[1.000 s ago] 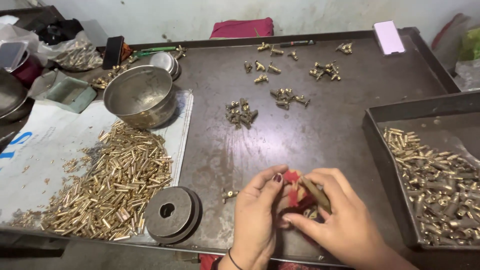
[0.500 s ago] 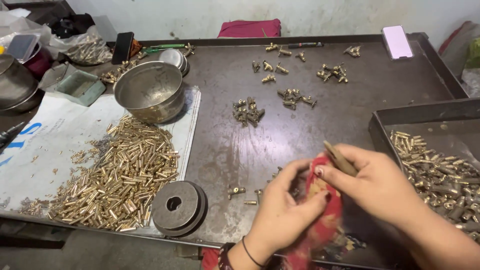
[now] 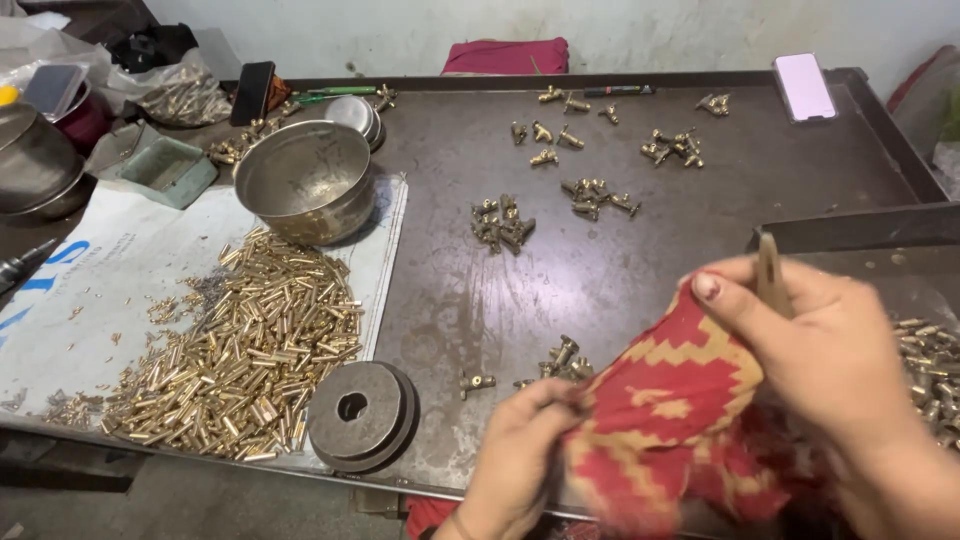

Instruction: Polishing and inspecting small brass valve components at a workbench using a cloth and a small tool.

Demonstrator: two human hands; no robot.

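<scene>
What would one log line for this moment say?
left hand: grips red-and-yellow cloth | right hand: holds cloth and brass rod | nearby: small brass fittings, metal tray

A red-and-yellow patterned cloth (image 3: 670, 420), bunched, with a slim, possibly brass stick (image 3: 768, 272) upright above it.

We saw the red and yellow cloth (image 3: 670, 420) blurred and cut off by the bottom edge, hiding the left hand's (image 3: 520, 460) fingertips. The right hand (image 3: 830, 370) covered most of the thin stick (image 3: 769, 275). The tray (image 3: 850, 228) ran off the right edge. The small fittings (image 3: 565, 360) near the cloth were too blurred to make out.
</scene>
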